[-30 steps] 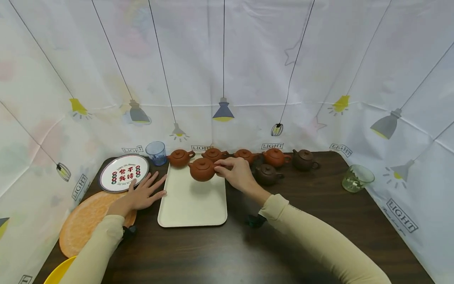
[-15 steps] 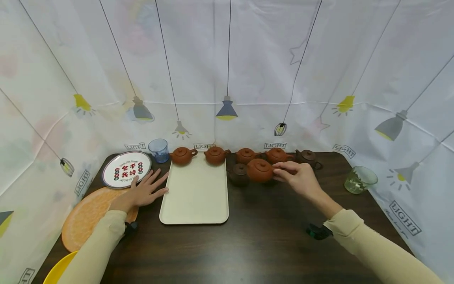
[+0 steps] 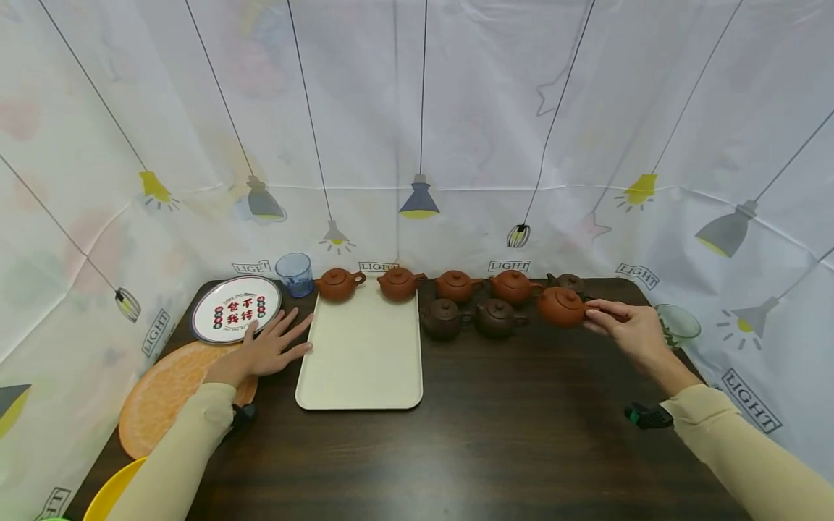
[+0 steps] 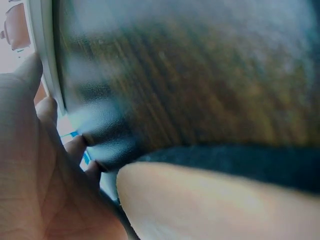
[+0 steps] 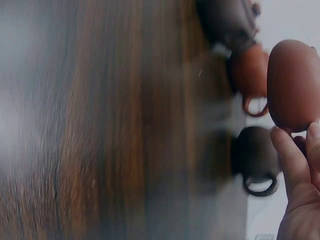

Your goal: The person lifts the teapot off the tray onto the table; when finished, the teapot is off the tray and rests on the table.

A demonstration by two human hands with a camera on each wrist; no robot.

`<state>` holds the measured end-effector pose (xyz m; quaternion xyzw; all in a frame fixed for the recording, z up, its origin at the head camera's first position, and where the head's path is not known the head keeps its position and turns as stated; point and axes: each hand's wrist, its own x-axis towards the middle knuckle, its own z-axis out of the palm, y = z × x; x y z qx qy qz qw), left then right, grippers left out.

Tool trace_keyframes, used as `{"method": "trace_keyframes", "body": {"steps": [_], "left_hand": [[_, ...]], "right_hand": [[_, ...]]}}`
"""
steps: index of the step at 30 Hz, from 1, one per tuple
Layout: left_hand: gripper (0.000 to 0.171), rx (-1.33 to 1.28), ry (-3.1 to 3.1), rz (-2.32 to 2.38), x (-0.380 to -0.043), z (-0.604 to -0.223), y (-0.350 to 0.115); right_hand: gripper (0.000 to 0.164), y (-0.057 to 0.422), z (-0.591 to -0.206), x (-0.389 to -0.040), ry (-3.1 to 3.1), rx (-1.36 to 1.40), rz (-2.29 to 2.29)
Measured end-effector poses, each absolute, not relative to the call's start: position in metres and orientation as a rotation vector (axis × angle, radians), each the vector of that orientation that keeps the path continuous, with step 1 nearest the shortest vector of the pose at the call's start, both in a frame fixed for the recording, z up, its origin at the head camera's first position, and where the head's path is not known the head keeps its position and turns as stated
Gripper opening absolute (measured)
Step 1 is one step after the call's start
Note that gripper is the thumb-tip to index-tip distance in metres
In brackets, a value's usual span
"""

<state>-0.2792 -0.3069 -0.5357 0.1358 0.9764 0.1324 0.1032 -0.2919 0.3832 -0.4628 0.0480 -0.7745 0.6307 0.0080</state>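
Pinched by its handle in my right hand, a reddish-brown teapot hangs above the table at the right. In the right wrist view the same teapot is lifted clear of the tabletop, with a dark teapot behind it. My left hand lies with spread fingers between the round plate and the cream tray, its fingertips at the tray's left edge. Two reddish teapots stand at the tray's far end. Right of the tray are more reddish teapots and dark teapots.
A blue glass stands at the back left, a green glass at the far right, partly behind my right hand. An orange round mat and a yellow rim lie at the left. Patterned cloth walls the table.
My right hand has carried the reddish teapot from above the tray rightward, past the dark teapots. The left hand stays in place. The head view has shifted slightly.
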Motion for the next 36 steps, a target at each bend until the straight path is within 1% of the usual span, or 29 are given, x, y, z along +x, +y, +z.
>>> {"method": "trace_keyframes", "body": {"steps": [7,16,24,30,33,36], "left_hand": [[0.080,0.400,2.883,0.410,-0.278,-0.536,-0.308],[0.078,0.398,2.858,0.441,-0.271,-0.527,-0.302],[0.078,0.389,2.876,0.416,-0.273,-0.528,-0.304],[0.077,0.398,2.876,0.416,-0.273,-0.529,-0.305],[0.078,0.400,2.875,0.426,-0.273,-0.529,-0.304],[0.078,0.406,2.876,0.428,-0.274,-0.529,-0.303]], "right_hand": [[0.047,0.392,-0.488,-0.302,-2.570,0.105,1.743],[0.045,0.382,-0.503,-0.305,-2.552,0.089,1.782],[0.040,0.377,-0.502,-0.307,-2.677,0.125,1.540],[0.040,0.375,-0.499,-0.307,-2.733,0.100,1.434],[0.041,0.377,-0.493,-0.306,-2.782,0.120,1.340],[0.042,0.380,-0.480,-0.308,-2.850,0.201,1.114]]}}
